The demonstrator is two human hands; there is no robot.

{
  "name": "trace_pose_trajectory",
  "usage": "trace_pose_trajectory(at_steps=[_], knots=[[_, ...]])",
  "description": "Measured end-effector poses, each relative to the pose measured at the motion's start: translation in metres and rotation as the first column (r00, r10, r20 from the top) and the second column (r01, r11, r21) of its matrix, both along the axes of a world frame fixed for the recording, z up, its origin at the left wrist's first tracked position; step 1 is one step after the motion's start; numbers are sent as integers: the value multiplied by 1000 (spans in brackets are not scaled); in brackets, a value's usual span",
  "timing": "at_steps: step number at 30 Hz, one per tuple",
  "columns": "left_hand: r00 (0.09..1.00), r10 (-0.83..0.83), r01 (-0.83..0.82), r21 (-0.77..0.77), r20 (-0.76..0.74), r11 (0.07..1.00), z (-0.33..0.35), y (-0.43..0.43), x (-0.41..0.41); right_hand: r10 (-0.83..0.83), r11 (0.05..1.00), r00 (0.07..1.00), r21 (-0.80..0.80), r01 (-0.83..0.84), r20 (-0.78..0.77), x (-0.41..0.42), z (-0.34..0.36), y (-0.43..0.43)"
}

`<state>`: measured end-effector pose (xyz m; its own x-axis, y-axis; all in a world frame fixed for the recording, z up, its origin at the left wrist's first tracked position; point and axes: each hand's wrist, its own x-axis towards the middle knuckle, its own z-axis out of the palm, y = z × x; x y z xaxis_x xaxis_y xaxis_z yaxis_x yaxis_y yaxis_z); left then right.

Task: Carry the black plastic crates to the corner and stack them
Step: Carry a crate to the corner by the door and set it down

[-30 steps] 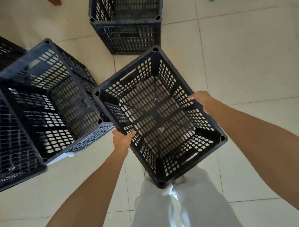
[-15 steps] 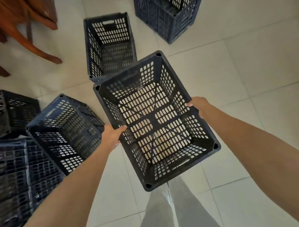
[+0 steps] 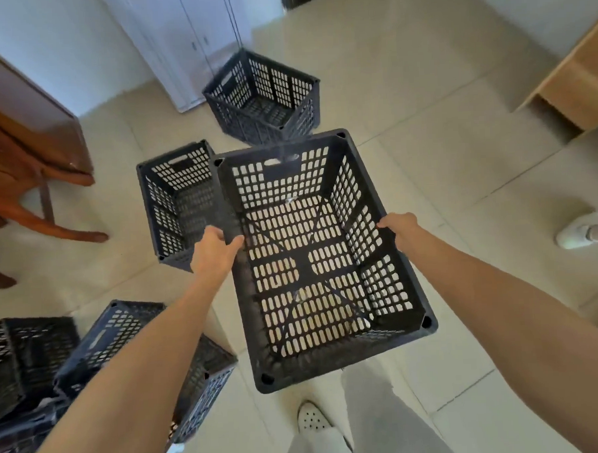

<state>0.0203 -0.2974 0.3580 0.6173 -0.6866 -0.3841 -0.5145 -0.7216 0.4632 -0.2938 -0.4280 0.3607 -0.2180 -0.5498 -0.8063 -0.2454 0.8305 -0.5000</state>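
I hold an empty black slotted crate [image 3: 312, 260] in the air in front of me, its opening facing up. My left hand [image 3: 213, 252] grips its left rim and my right hand [image 3: 402, 230] grips its right rim. Another black crate [image 3: 176, 201] stands on the floor just left of the held one. A further crate [image 3: 264, 97] sits ahead, near a white door. More black crates [image 3: 124, 340] are bunched at the lower left, partly behind my left arm.
A wooden table [image 3: 31, 162] with curved legs stands at the left. A light wooden piece of furniture [image 3: 575, 77] is at the right. Another person's white shoe [image 3: 582, 229] is at the right edge. My own legs and shoe [image 3: 311, 419] are below the crate.
The view has lifted and turned forward with the crate still in both hands. The door, the far crate and the wooden furniture have come into sight; the crates at the left have slid down and back.
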Motion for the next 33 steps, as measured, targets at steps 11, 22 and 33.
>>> trace_pose_trajectory(at_steps=[11,22,33], knots=[[994,-42,47,-43,102,998,64,-236,-60,-127,990,992,-52,128,22,-65,59,-189],[974,-226,225,-93,-5,970,77,-516,-64,-102,991,993,-94,97,-54,-89,91,-427],[924,-382,379,-104,-14,920,105,-835,-123,-281,950,953,-172,260,-111,-154,111,-685]])
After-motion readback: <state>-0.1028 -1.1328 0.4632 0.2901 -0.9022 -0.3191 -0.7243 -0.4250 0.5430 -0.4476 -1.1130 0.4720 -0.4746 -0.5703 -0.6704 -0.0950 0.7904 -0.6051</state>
